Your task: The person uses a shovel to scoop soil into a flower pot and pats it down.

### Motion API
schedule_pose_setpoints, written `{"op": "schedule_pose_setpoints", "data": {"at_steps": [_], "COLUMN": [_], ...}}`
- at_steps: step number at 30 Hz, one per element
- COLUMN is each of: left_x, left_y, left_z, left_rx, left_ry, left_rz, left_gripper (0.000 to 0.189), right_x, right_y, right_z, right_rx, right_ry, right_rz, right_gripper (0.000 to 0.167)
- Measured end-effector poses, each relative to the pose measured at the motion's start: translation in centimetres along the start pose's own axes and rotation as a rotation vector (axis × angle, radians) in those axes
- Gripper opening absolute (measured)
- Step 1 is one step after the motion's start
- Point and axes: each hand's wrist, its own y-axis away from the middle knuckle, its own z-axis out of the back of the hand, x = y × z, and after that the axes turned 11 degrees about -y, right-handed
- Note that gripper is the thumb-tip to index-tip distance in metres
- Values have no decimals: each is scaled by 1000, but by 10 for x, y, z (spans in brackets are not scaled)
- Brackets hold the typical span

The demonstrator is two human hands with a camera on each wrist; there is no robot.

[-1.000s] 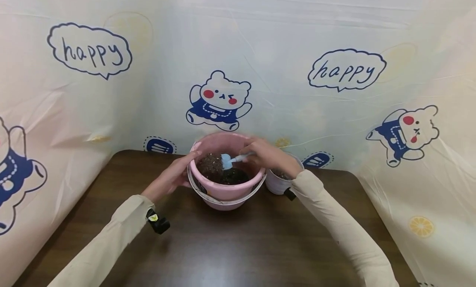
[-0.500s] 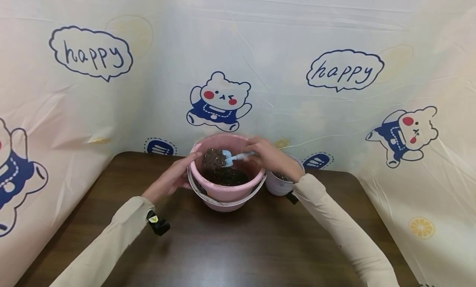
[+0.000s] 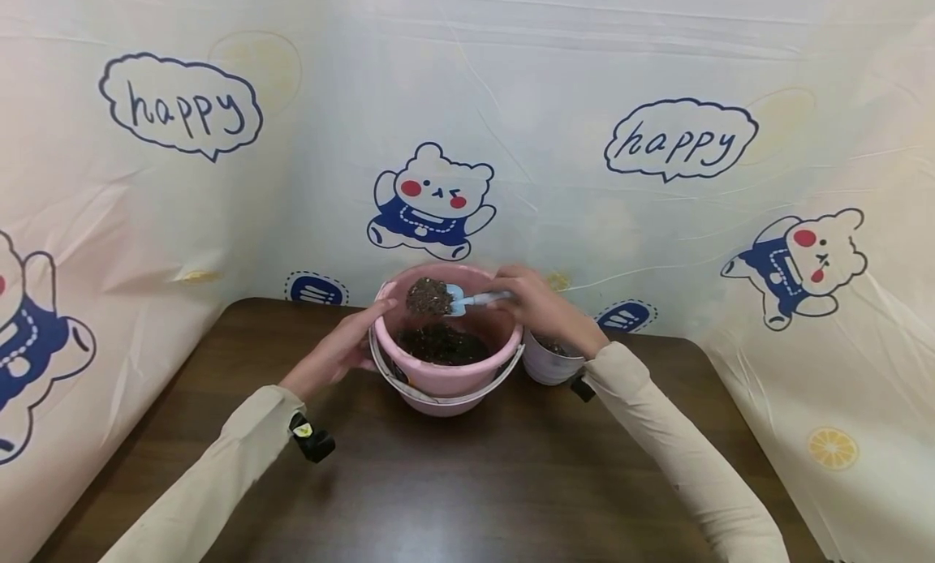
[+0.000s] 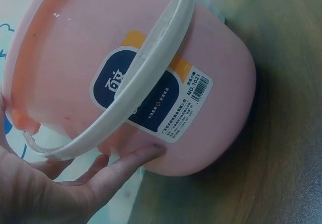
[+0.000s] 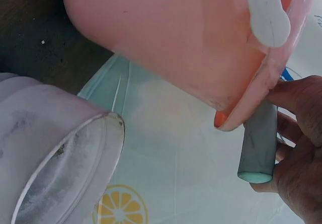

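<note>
A pink bucket [image 3: 445,376] with a white handle stands at the table's far side, dark soil [image 3: 447,345] in its bottom. My left hand [image 3: 329,350] steadies it, thumb at the rim; in the left wrist view the fingers of this hand [image 4: 65,190] lie against the outer wall below the handle. My right hand [image 3: 544,307] grips a small light-blue trowel [image 3: 458,301] by its handle. On the blade sits a heaped clump of soil [image 3: 429,297], inside the bucket's mouth and above the soil below. In the right wrist view the trowel's grey grip [image 5: 258,148] shows beside the rim.
A whitish pot [image 3: 544,363] containing soil stands just right of the bucket, partly under my right forearm. Behind the brown table [image 3: 438,482] hangs a printed curtain [image 3: 555,60], close to the bucket's back. The bucket's white handle [image 3: 445,399] hangs down in front.
The right hand has lifted the trowel with its soil upward and slightly right, away from the soil at the bottom. My left hand stays at the bucket.
</note>
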Motion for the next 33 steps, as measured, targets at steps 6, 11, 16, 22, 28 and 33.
{"op": "schedule_pose_setpoints", "data": {"at_steps": [6,11,16,22,28,33], "left_x": [1,1,1,3,3,3], "left_y": [-2,-1,1,2,2,1], "left_z": [0,0,0,1,1,1], "left_rx": [3,5,4,13,17,15], "left_ry": [1,2,9,-10,-5,-7], "left_rz": [2,-1,1,-25,-30,-32], "left_gripper": [88,88,88,89,89,89], "right_x": [-2,-5,-7,-9,-14,-17], "right_y": [3,8,12,15,18,23], "right_z": [4,8,12,17,21,27], "right_rx": [-13,-31,-53,-65,-65,-76], "right_ry": [35,36,49,65,61,43], "right_rz": [-12,-10,-23,0,-9,-14], "right_gripper": [27,26,25,24,23,21]}}
